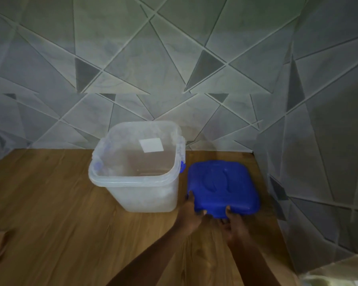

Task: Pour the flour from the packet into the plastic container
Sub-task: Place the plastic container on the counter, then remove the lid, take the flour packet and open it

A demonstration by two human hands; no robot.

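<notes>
While plastic container (149, 196) stands mouth-up, left hand (191, 211) and right hand (235, 222) grip blue lid (221, 182) beside it

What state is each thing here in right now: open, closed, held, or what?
Plastic container: upright on the wooden table, open, lid off, looks empty.
Blue lid: off the container, held just to its right.
Left-hand grip: pinches the lid's near left corner.
Right-hand grip: holds the lid's near edge.

Head view, forward-down, close over wood surface (50, 193).
</notes>
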